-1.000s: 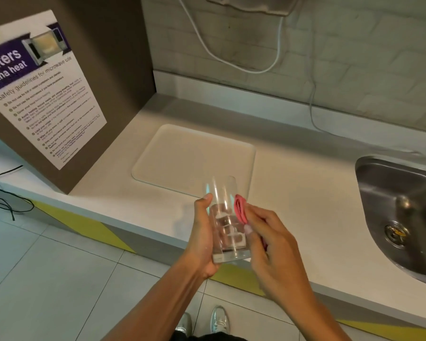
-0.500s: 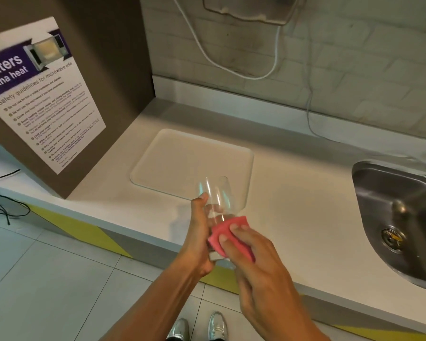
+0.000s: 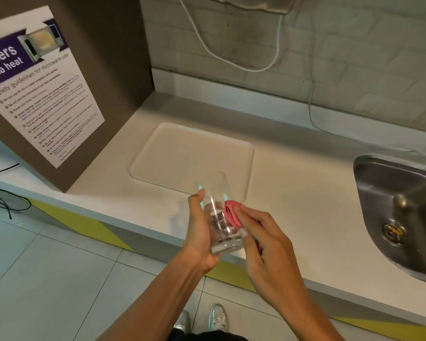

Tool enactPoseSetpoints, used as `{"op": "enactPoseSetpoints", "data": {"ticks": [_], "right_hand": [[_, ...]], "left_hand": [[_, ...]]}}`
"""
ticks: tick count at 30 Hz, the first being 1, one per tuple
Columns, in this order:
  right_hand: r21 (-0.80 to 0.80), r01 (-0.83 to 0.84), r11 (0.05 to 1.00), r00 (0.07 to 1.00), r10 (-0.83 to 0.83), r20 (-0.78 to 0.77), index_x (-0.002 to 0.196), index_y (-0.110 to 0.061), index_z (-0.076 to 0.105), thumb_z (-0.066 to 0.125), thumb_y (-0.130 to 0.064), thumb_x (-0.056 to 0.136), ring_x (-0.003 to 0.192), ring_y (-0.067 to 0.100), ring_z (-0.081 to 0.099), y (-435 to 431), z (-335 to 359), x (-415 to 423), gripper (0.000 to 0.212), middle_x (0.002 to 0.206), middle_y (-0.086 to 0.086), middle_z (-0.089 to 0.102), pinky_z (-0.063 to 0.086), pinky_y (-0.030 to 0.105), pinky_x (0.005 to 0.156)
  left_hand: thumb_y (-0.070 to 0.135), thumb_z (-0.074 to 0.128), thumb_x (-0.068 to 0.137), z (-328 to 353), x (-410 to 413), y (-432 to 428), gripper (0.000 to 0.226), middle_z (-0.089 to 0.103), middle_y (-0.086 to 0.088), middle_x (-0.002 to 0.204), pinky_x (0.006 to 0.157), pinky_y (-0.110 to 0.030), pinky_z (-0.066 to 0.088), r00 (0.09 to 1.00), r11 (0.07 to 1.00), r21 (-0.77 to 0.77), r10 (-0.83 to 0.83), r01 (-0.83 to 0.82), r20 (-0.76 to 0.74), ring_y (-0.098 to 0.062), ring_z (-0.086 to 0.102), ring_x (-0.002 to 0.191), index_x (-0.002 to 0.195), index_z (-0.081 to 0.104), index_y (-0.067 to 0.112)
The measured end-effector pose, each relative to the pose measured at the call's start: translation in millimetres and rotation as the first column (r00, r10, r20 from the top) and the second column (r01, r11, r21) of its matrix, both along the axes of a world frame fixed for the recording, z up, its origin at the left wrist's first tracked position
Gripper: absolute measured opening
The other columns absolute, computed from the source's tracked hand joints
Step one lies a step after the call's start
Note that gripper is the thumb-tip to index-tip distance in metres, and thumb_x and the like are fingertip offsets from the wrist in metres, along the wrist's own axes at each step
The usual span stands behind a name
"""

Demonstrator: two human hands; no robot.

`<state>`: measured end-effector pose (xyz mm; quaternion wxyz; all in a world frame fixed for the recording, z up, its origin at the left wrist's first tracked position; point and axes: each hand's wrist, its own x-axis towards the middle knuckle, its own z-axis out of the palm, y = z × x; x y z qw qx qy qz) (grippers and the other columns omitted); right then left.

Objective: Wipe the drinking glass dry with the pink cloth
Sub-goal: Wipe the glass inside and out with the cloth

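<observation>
Left hand (image 3: 201, 230) holds the drinking glass (image 3: 219, 212); right hand (image 3: 266, 242) presses the bunched pink cloth (image 3: 232, 212), maybe folded, against its right side.

At lower centre of the frame, the left hand (image 3: 199, 230) grips a clear drinking glass (image 3: 219, 212), tilted with its mouth away. The right hand (image 3: 268, 244) presses a bunched pink cloth (image 3: 232, 212) against the glass's right side. Behind them lies a pale tray (image 3: 194, 153) on the countertop (image 3: 305, 205), with a steel sink (image 3: 399, 205) at right.
</observation>
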<state>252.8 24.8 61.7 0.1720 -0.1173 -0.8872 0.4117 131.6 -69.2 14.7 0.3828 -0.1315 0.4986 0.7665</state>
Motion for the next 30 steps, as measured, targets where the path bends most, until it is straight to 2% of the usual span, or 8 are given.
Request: {"op": "enactPoseSetpoints", "data": {"ticks": [6, 10, 15, 19, 21, 25, 28, 30], "right_hand": [[0.113, -0.102, 0.988, 0.995, 0.100, 0.022, 0.148, -0.027, 0.053, 0.057, -0.004, 0.099, 0.137, 0.007, 0.048, -6, -3, 21, 0.055, 0.145, -0.007, 0.052, 0.040, 0.020, 0.112], [-0.015, -0.003, 1.000, 1.000, 0.003, -0.009, 0.146, -0.027, 0.055, 0.056, -0.003, 0.101, 0.135, 0.001, 0.048, 1, 0, 5, 0.051, 0.142, -0.013, 0.055, 0.041, 0.019, 0.112], [0.196, -0.136, 0.971, 0.991, 0.136, 0.011, 0.147, -0.024, 0.054, 0.060, -0.003, 0.095, 0.139, 0.008, 0.045, -10, -7, 27, 0.057, 0.147, -0.004, 0.051, 0.038, 0.024, 0.116], [0.007, -0.015, 1.000, 1.000, 0.015, 0.013, 0.148, -0.028, 0.052, 0.056, -0.004, 0.101, 0.133, 0.001, 0.050, 7, -6, 11, 0.053, 0.143, -0.013, 0.054, 0.045, 0.024, 0.110], [0.031, -0.044, 0.999, 0.999, 0.044, 0.012, 0.150, -0.032, 0.048, 0.054, -0.006, 0.102, 0.137, 0.001, 0.045, -2, -3, 9, 0.055, 0.147, -0.013, 0.049, 0.040, 0.019, 0.113], [0.144, -0.146, 0.979, 0.989, 0.148, 0.001, 0.147, -0.030, 0.053, 0.059, -0.004, 0.095, 0.142, 0.005, 0.042, -6, -13, 29, 0.059, 0.149, -0.009, 0.049, 0.035, 0.018, 0.116], [-0.026, -0.053, 0.998, 0.999, 0.053, -0.013, 0.143, -0.030, 0.057, 0.058, 0.000, 0.099, 0.136, 0.003, 0.050, 6, -12, 20, 0.053, 0.143, -0.017, 0.055, 0.040, 0.017, 0.112], [-0.054, -0.038, 0.998, 0.999, 0.037, -0.023, 0.143, -0.033, 0.056, 0.059, -0.004, 0.100, 0.136, 0.003, 0.050, 5, -7, 17, 0.052, 0.141, -0.021, 0.055, 0.039, 0.013, 0.110]], "left_hand": [[0.083, 0.057, 0.076, 2, -15, -3, 0.078, 0.079, -0.012, 0.088, 0.089, -0.051, 0.055, 0.999, 0.999, 0.024, 0.041, -0.041, -0.032, -0.033, 0.073, 0.078, 0.104, 0.069, 0.012], [0.082, 0.053, 0.083, 0, -1, 0, 0.078, 0.079, -0.017, 0.089, 0.074, -0.045, 0.062, 1.000, 1.000, 0.012, -0.008, 0.008, 0.004, -0.033, 0.076, 0.076, 0.103, 0.074, 0.009], [0.080, 0.054, 0.081, 4, -10, -5, 0.079, 0.077, -0.012, 0.082, 0.068, -0.040, 0.062, 1.000, 0.999, 0.047, 0.011, -0.010, -0.028, -0.029, 0.075, 0.070, 0.110, 0.065, 0.007], [0.082, 0.053, 0.080, 0, 6, -2, 0.093, 0.079, -0.017, 0.095, 0.073, -0.046, 0.063, 0.999, 0.999, 0.002, -0.034, 0.034, -0.003, -0.034, 0.077, 0.083, 0.124, 0.069, 0.001], [0.083, 0.053, 0.079, 0, 5, -2, 0.097, 0.080, -0.020, 0.100, 0.072, -0.044, 0.063, 1.000, 1.000, 0.014, -0.020, 0.020, -0.003, -0.035, 0.077, 0.087, 0.126, 0.070, 0.000], [0.079, 0.055, 0.085, 0, -5, -6, 0.073, 0.077, -0.012, 0.081, 0.067, -0.040, 0.061, 0.999, 0.998, 0.044, 0.048, -0.048, -0.006, -0.028, 0.075, 0.070, 0.104, 0.068, 0.009], [0.080, 0.055, 0.080, 0, 3, -5, 0.079, 0.078, -0.019, 0.098, 0.078, -0.048, 0.060, 1.000, 0.999, 0.031, 0.016, -0.016, -0.001, -0.038, 0.074, 0.089, 0.108, 0.068, 0.008], [0.081, 0.056, 0.078, 0, 5, -6, 0.083, 0.079, -0.023, 0.108, 0.080, -0.050, 0.061, 1.000, 0.999, 0.041, 0.010, -0.010, 0.008, -0.040, 0.074, 0.095, 0.112, 0.071, 0.007]]}}
